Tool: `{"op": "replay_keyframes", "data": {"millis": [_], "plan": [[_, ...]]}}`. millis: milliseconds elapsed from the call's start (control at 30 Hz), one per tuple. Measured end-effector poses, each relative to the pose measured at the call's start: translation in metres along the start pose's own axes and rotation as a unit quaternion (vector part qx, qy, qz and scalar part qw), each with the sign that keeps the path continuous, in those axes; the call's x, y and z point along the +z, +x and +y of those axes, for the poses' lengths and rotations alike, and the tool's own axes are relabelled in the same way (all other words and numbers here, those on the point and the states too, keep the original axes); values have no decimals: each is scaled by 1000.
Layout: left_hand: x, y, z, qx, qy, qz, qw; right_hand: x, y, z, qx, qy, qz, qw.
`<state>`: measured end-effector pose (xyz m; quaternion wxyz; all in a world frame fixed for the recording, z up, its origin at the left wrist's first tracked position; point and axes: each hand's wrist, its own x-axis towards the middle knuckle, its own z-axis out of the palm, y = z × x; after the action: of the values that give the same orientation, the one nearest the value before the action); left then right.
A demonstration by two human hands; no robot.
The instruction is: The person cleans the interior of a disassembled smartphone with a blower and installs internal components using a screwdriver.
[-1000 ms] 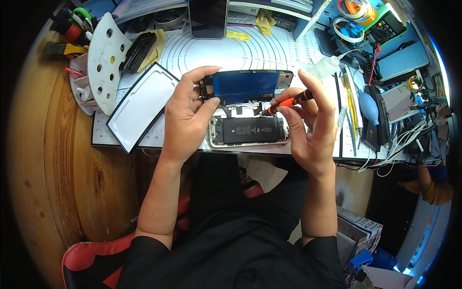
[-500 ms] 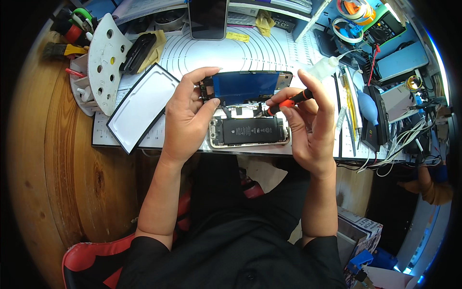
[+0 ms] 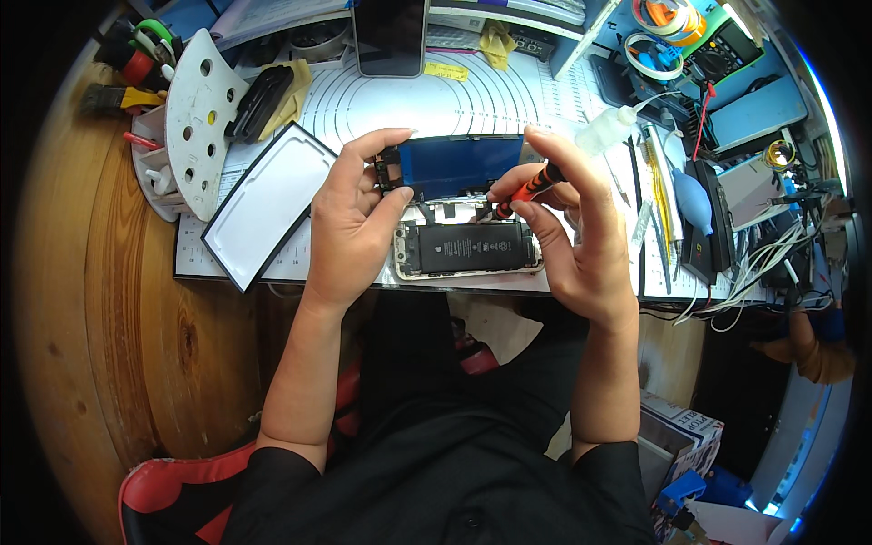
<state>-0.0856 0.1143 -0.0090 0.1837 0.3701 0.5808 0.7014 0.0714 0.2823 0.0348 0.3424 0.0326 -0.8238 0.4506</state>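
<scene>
An opened phone body lies at the table's front edge, its black battery exposed. Its screen, with a blue backing, is tilted up along the far side. My left hand pinches the left end of that screen between thumb and fingers. In my right hand is a red and black screwdriver, held by thumb and fingers and slanting down to the left. Its tip points into the phone's inside just beyond the battery; whether it touches a part there I cannot tell.
Left of the phone lies a white tray with a black rim, near a white holder with holes. Another phone stands at the back. To the right are a squeeze bottle, a blue air blower, tweezers and tangled cables.
My right hand has shifted slightly left and tipped the screwdriver steeper, its fingers now covering the screen's right end. My left hand and the phone are nearly unmoved.
</scene>
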Motion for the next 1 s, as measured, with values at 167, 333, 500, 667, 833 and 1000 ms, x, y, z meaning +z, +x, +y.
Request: {"op": "replay_keyframes", "data": {"millis": [167, 333, 500, 667, 833, 1000], "plan": [[1, 0, -1, 16, 2, 13, 1000, 0, 7, -11, -52, -118, -9, 992], [0, 0, -1, 17, -2, 11, 1000, 0, 9, -12, -70, -146, -4, 987], [2, 1, 0, 18, -8, 12, 1000, -2, 8, -10, -67, -182, 6, 981], [2, 0, 0, 18, -10, 14, 1000, -1, 8, -11, -86, -207, 19, 974], [3, 0, 1, 23, -12, 20, 999, -1, 5, -10, -90, -200, 28, 975], [0, 0, -2, 25, -1, 17, 1000, 3, -2, -2, -72, -158, 47, 984]]}}
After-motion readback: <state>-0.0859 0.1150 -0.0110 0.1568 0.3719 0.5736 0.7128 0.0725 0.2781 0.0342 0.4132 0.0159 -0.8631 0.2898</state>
